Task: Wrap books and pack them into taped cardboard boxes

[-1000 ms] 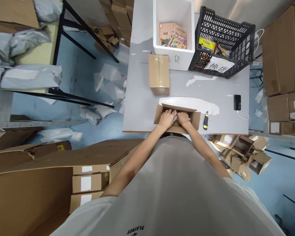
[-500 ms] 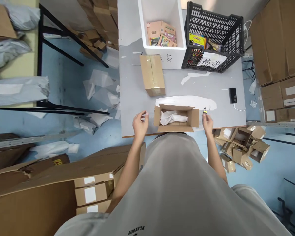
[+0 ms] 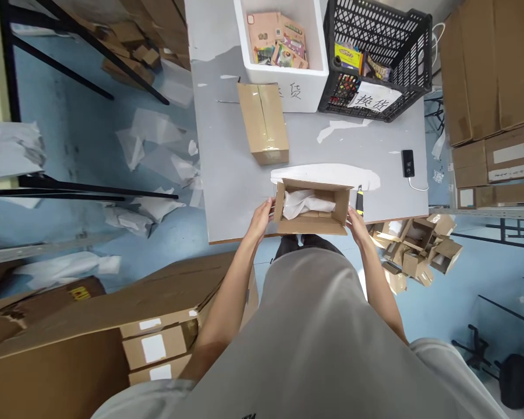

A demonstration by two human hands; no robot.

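Note:
An opened cardboard box [image 3: 283,226] sits at the table's front edge, its flaps standing up, with crumpled white packing paper [image 3: 303,203] inside. My left hand [image 3: 261,220] grips the box's left end, fingers against its outer side. At the opposite end my right hand [image 3: 357,224] holds the right side of the same box. Just right of it, a yellow and black utility knife [image 3: 360,201] lies on the table. Behind the box is a flat white patch [image 3: 323,173] on the tabletop. A taped, closed cardboard box [image 3: 264,123] stands farther back on the left.
A white foam bin [image 3: 283,73] with pink packets and a black plastic crate [image 3: 378,67] stand at the table's back. A black phone-like device [image 3: 407,163] with a cable lies right. Opened cartons [image 3: 419,250] are heaped on the floor; a large carton [image 3: 56,372] stands at lower left.
My right hand has put the utility knife down on the table. Both hands have moved inward onto the ends of the opened box. The whole view has shifted slightly.

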